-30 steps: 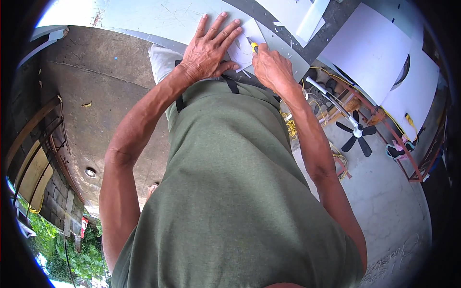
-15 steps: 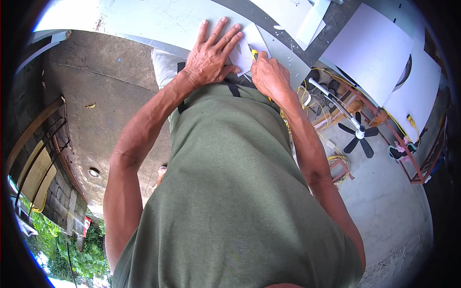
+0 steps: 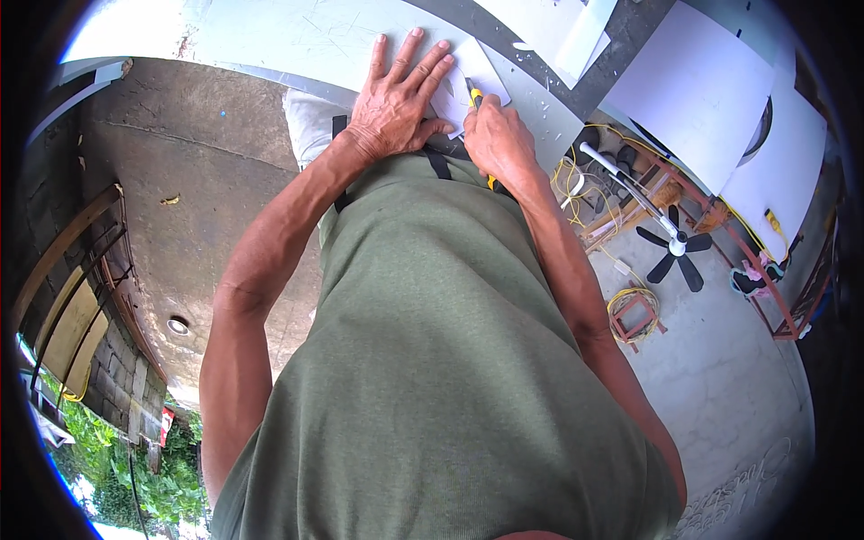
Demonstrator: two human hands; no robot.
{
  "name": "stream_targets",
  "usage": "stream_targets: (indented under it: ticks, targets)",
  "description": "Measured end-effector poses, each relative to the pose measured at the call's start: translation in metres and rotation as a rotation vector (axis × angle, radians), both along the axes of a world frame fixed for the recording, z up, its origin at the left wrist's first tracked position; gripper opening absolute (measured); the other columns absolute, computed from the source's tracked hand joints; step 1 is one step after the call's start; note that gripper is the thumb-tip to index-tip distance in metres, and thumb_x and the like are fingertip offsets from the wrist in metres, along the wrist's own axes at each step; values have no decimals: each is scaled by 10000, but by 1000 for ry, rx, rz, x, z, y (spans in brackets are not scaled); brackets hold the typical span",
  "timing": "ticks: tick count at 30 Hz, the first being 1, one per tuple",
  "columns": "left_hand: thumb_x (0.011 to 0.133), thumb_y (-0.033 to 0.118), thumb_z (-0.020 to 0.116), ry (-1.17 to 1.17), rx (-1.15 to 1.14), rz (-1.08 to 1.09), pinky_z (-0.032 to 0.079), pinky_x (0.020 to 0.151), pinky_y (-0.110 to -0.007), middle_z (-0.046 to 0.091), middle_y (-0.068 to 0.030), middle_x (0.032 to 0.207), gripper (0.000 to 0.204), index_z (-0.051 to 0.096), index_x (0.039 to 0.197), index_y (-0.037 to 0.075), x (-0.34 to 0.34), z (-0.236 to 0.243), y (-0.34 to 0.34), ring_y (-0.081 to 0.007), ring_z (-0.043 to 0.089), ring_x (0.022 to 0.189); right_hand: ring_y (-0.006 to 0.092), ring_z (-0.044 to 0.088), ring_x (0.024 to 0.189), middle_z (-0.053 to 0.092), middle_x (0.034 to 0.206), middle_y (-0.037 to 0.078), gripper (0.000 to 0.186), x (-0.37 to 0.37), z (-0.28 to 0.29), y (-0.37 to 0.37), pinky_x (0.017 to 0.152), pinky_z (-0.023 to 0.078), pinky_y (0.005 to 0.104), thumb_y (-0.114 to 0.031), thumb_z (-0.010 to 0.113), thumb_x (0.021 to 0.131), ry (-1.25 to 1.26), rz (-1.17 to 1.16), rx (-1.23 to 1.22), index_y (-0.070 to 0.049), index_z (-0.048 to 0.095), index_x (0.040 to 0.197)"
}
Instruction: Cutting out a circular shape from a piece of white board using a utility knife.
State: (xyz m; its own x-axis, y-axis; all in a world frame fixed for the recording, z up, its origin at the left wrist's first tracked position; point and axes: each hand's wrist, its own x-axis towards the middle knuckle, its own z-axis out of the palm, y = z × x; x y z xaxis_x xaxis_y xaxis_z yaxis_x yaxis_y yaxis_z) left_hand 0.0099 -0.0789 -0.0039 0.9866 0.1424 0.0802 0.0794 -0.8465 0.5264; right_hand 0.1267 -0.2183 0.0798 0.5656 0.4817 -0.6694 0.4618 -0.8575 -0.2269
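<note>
My left hand (image 3: 394,110) lies flat with its fingers spread, pressing on a pale worktop (image 3: 297,45) and on the edge of a small white sheet (image 3: 486,72). My right hand (image 3: 500,137) is closed round a yellow utility knife (image 3: 476,95), whose tip points away from me onto the sheet, just right of my left fingers. Part of the sheet is hidden under my left hand, and the knife's grip is mostly covered by my right fingers. A bit of yellow shows below my right wrist.
Larger white sheets (image 3: 693,85) lie to the right, and white offcuts (image 3: 589,45) at the far side. A fan with black blades (image 3: 675,243), yellow cords (image 3: 576,180) and a small reddish frame (image 3: 634,315) are at the right. A metal railing (image 3: 90,279) stands at the left.
My right hand and the knife have shifted slightly left and toward me along the sheet. My left hand stays almost in place.
</note>
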Motion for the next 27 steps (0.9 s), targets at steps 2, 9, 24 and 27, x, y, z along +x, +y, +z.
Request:
stream_targets:
  ticks: [2, 9, 24, 27]
  targets:
    - [817, 705, 625, 5, 4, 2, 107, 1211, -691, 295, -61, 1671, 1008, 338, 1592, 128, 0, -1, -1, -357, 180, 1561, 482, 722, 851, 698, 872, 345, 322, -2, 1, 1, 745, 587, 541, -217, 553, 984, 16, -20, -23, 103, 570, 1008]
    - [814, 703, 628, -6, -2, 0, 96, 1208, -692, 305, -71, 1667, 1005, 353, 1584, 119, 0, -2, -1, -362, 181, 1562, 522, 687, 942, 672, 943, 389, 346, -7, 11, 6, 805, 546, 584, -224, 512, 1009, 2, -47, -31, 117, 556, 1039]
    - [759, 729, 687, -40, -16, -44, 130, 1249, -611, 355, -48, 1645, 1027, 423, 1549, 129, 14, -1, 6, -300, 225, 1557, 443, 708, 772, 707, 800, 253, 311, 49, 16, -4, 749, 544, 555, -268, 523, 1003, -63, 436, -16, 30, 600, 1047]
    - [751, 726, 705, -53, -24, -34, 138, 1252, -603, 366, -43, 1640, 1025, 437, 1543, 133, 16, -3, 3, -285, 241, 1553, 468, 703, 822, 704, 820, 273, 320, 48, 15, -4, 746, 543, 569, -283, 531, 1005, -58, 401, -38, 27, 601, 1048]
